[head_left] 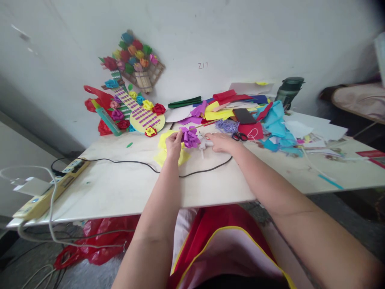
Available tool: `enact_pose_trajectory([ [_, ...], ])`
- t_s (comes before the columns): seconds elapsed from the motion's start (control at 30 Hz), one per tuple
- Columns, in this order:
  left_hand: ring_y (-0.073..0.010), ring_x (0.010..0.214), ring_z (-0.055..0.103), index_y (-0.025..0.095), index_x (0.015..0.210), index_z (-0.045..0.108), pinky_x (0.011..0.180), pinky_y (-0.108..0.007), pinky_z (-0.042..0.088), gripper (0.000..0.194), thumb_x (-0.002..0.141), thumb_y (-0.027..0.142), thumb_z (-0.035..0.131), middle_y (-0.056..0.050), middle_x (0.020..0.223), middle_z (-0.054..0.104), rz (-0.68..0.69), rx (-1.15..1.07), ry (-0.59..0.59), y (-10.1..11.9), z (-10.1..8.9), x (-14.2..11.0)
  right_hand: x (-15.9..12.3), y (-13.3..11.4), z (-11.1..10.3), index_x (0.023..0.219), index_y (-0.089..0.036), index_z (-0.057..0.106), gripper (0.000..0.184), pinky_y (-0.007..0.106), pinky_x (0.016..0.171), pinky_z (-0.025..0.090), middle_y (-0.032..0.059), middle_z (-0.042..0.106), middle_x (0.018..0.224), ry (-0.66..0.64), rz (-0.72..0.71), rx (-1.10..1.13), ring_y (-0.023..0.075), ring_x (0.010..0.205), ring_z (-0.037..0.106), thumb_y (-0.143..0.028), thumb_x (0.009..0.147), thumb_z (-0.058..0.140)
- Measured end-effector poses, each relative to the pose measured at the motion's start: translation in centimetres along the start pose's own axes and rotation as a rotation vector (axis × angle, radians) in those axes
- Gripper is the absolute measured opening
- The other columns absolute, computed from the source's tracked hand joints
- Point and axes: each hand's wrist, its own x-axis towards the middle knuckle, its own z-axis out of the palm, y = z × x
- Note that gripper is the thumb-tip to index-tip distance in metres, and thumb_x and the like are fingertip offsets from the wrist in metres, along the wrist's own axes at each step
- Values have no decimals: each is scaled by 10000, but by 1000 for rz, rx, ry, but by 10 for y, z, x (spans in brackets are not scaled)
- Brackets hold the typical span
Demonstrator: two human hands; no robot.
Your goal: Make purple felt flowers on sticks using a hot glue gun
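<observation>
My left hand (174, 145) is closed, with thumb and fingers pinching a purple crepe paper flower (190, 137) at its left side. Just right of the flower is a white hot glue gun (202, 142), its nozzle pointing toward the table's front edge. My right hand (221, 142) has its fingers on the glue gun's handle, which they partly hide. A sheet of yellow crepe paper (163, 154) lies beneath my left hand. Behind my right hand are a bundle of lilac yarn (227, 126) and scissors with dark handles (240, 137).
A black cord (136, 161) crosses the table from a power strip (70, 176). A paper-flower-covered guitar craft (144, 116) leans at the back left, beside a glue bottle (106, 120). Colored paper (224, 96), a phone (244, 116) and a dark bottle (289, 92) stand or lie behind.
</observation>
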Motion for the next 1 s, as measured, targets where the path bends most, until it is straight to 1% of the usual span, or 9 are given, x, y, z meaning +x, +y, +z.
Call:
enact_pose_trajectory([
  [0.23, -75, 490, 284, 180, 505, 423, 471, -232, 244, 455, 783, 455, 656, 48, 490, 321, 16, 47, 6, -5, -2, 2, 3, -1, 4, 1208, -156, 615, 420, 408, 847, 487, 186, 695, 1147, 153, 27, -60, 326, 1048, 655, -186, 799, 526],
  [0.47, -81, 493, 337, 177, 508, 453, 485, -224, 286, 428, 795, 424, 653, 41, 493, 370, -23, 37, 30, -1, 0, 2, 0, 28, -8, 978, -194, 724, 261, 385, 762, 507, 142, 735, 981, 170, 87, 20, 323, 933, 685, -236, 764, 581],
  [0.53, -83, 498, 365, 174, 513, 473, 498, -219, 312, 414, 795, 416, 655, 37, 498, 397, -39, 31, 37, -1, 0, 2, 0, 41, -9, 1003, -185, 725, 299, 362, 743, 518, 132, 736, 1001, 182, 126, 109, 314, 933, 685, -252, 734, 612],
  [0.6, -88, 508, 394, 171, 520, 496, 513, -215, 336, 398, 795, 412, 654, 33, 504, 427, -44, 37, 38, -3, 0, 3, -2, 54, -10, 991, -175, 726, 308, 336, 727, 525, 107, 740, 971, 240, 95, 230, 288, 908, 686, -261, 704, 650],
  [0.67, -93, 522, 419, 170, 528, 516, 527, -213, 354, 386, 798, 411, 651, 28, 513, 450, -34, 51, 35, -5, 0, 4, -5, 65, -11, 954, -171, 724, 310, 295, 630, 520, 68, 739, 840, 286, 97, 464, 233, 763, 677, -282, 665, 703],
  [0.73, -96, 531, 428, 170, 532, 529, 536, -212, 360, 382, 805, 411, 643, 26, 517, 458, -17, 74, 40, -6, -1, 5, -11, 71, -13, 863, -148, 713, 275, 266, 492, 470, 43, 690, 659, 266, 81, 718, 166, 552, 599, -293, 630, 735],
  [0.8, -95, 528, 417, 170, 524, 526, 534, -211, 352, 391, 810, 412, 638, 28, 508, 444, 1, 105, 54, -7, -1, 4, -16, 71, -16, 785, -140, 685, 263, 250, 399, 392, 7, 611, 532, 285, 57, 930, 107, 409, 473, -336, 620, 745],
  [0.87, -96, 529, 417, 170, 522, 531, 540, -212, 354, 392, 815, 410, 634, 28, 509, 450, 10, 119, 55, -5, -1, 3, -19, 67, -17, 739, -140, 658, 286, 243, 363, 336, -9, 583, 509, 308, 34, 1056, 76, 362, 401, -375, 607, 756],
  [1.0, -101, 554, 452, 168, 556, 577, 569, -212, 379, 348, 835, 373, 618, 18, 545, 509, 5, 120, 7, 1, 2, -1, -17, 53, -20, 693, -137, 637, 321, 239, 371, 325, 10, 615, 552, 295, -19, 1082, 60, 367, 392, -408, 591, 775],
])
